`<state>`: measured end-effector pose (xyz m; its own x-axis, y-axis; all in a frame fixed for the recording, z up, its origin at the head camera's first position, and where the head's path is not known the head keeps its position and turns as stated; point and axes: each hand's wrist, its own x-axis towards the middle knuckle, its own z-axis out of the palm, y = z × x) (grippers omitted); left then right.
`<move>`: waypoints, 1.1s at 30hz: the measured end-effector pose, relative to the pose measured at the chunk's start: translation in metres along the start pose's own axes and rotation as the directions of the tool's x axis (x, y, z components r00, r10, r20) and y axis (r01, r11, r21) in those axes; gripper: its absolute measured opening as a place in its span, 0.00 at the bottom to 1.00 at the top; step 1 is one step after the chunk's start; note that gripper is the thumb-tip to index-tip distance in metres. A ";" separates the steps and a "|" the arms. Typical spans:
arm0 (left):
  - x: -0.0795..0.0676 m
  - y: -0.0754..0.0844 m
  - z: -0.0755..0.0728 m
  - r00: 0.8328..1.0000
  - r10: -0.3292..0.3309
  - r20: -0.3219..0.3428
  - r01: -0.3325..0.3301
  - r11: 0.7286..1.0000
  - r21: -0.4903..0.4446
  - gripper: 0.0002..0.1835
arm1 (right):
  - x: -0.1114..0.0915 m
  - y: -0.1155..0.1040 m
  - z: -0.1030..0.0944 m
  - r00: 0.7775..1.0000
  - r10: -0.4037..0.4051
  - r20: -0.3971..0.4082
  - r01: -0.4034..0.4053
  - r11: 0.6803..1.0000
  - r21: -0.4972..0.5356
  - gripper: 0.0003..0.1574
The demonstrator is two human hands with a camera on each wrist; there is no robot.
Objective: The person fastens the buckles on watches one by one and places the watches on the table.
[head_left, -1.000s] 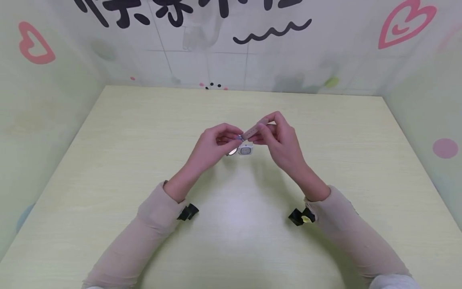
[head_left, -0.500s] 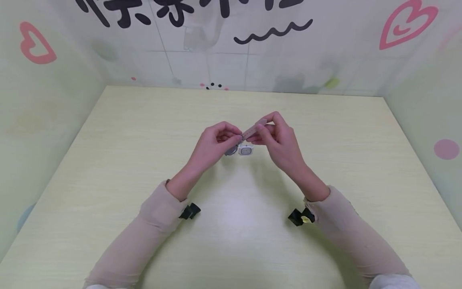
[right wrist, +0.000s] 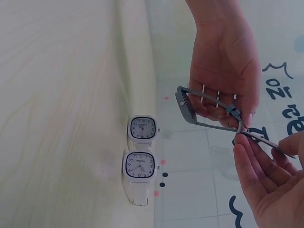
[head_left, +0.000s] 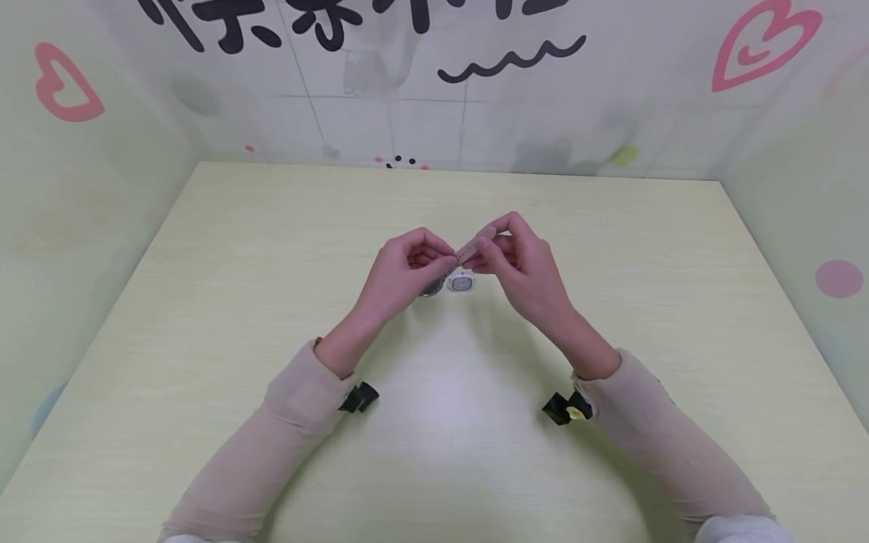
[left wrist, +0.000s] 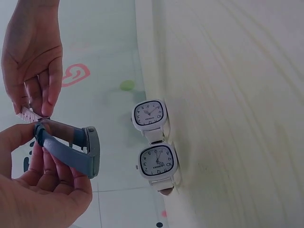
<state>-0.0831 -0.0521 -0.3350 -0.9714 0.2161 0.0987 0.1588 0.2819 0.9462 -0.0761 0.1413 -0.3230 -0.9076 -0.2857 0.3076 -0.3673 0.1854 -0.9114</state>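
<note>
A wristwatch with a blue-grey strap point(left wrist: 66, 154) is held up above the table between both hands, its strap closed into a loop at the buckle point(right wrist: 232, 110). My left hand point(head_left: 400, 273) pinches the strap by the buckle, and the watch case point(left wrist: 93, 151) hangs below its fingers. With thumb and fingers my right hand point(head_left: 532, 273) pinches the strap's free tail point(head_left: 475, 245), which sticks out past the buckle. Two white square watches point(left wrist: 149, 114) lie in line on the table under the hands; one white watch point(head_left: 462, 282) shows between them in the head view.
The pale wooden table point(head_left: 434, 452) meets a printed back wall point(head_left: 421, 124) behind the hands, with side walls left and right. Black wrist-worn devices point(head_left: 357, 397) sit at both cuffs.
My right hand has shifted slightly left and down with the strap tail. The watch case has tilted, so its bright dial now looks dark. The white watches have not moved.
</note>
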 end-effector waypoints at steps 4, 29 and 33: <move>0.000 -0.001 0.000 1.000 0.006 0.002 -0.006 1.000 -0.004 0.07 | 0.000 0.001 0.001 1.000 0.003 0.002 -0.003 1.000 -0.021 0.08; -0.005 0.001 0.002 0.999 0.036 -0.013 -0.033 0.984 0.178 0.15 | -0.001 0.002 0.001 0.999 -0.006 -0.051 0.002 0.996 -0.093 0.09; -0.005 0.001 0.002 0.994 0.085 -0.062 -0.069 0.970 0.233 0.14 | -0.002 0.002 0.001 0.998 -0.003 -0.060 -0.003 0.994 -0.107 0.10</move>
<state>-0.0772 -0.0506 -0.3351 -0.9634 0.1806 0.1980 0.2618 0.4762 0.8395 -0.0750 0.1414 -0.3255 -0.9170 -0.2295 0.3264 -0.3841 0.2863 -0.8778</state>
